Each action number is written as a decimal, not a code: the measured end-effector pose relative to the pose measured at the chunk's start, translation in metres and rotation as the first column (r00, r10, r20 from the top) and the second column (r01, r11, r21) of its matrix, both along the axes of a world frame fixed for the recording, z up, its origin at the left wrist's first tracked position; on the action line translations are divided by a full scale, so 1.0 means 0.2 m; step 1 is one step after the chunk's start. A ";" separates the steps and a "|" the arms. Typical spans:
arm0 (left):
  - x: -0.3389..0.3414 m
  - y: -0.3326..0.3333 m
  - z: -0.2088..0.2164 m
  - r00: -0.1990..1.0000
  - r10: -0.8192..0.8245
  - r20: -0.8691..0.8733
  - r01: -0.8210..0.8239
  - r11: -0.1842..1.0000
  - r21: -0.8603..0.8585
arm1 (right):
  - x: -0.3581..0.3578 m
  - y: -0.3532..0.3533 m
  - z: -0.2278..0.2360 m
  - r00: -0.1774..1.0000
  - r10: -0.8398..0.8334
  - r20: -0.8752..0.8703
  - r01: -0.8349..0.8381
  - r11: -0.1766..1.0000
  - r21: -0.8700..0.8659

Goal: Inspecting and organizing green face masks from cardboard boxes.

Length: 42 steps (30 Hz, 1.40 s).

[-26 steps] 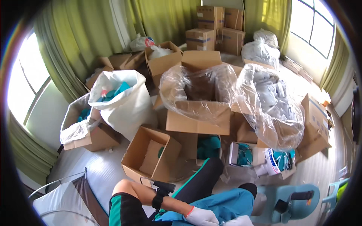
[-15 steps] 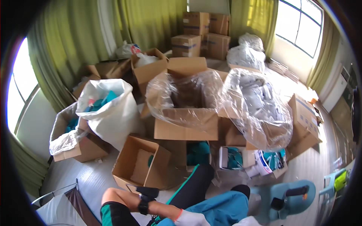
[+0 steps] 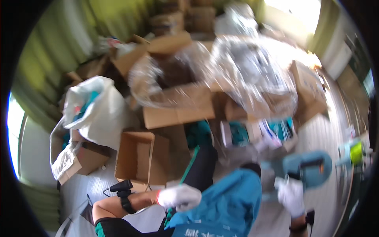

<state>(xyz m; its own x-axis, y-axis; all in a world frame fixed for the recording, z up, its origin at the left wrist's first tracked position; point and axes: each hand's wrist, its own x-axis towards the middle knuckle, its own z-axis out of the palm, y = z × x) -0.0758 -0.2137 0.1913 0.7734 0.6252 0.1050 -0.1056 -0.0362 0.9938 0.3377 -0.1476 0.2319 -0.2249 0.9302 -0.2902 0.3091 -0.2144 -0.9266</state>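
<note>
My left hand (image 3: pixel 179 197), in a white glove with a red cuff edge, is closed above the blue apron (image 3: pixel 221 197) on my lap; what it holds, if anything, is hidden. To the right, my right hand (image 3: pixel 291 195), also white-gloved, reaches forward beside the grey-blue plastic stool (image 3: pixel 318 177). Its thumb and fingertips look apart, though motion blurs them. Just beyond those fingertips is a dark item on the stool, too smeared to name. Each forearm wears a black strap with a device on it.
An open cardboard box (image 3: pixel 134 158) stands left of my knee. Behind are a white sack (image 3: pixel 104 114) and two plastic-lined cartons, one brown-looking inside (image 3: pixel 177 106), one of pale packets (image 3: pixel 256 79). Small boxes of teal pieces (image 3: pixel 239 134) sit ahead. A green-and-blue chair (image 3: pixel 355 154) is far right.
The view has tilted and blurred. My left hand has lifted off the lap's lower edge, and my right hand has moved out right from the apron to the stool.
</note>
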 end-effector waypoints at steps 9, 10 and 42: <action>0.51 0.24 -0.37 0.927 0.374 -0.037 -0.212 0.438 -0.873 | -0.20 0.30 -0.41 0.339 -0.511 -0.790 0.001 0.840 -0.543; 0.55 0.26 -0.40 0.912 0.399 -0.093 -0.268 0.411 -0.871 | -0.23 0.30 -0.41 0.322 -0.536 -0.781 0.037 0.831 -0.555; 0.94 0.32 -0.46 0.935 0.337 -0.113 -0.325 0.679 -0.658 | -0.31 0.24 -0.62 -0.016 -0.632 -0.775 -0.025 0.775 -0.632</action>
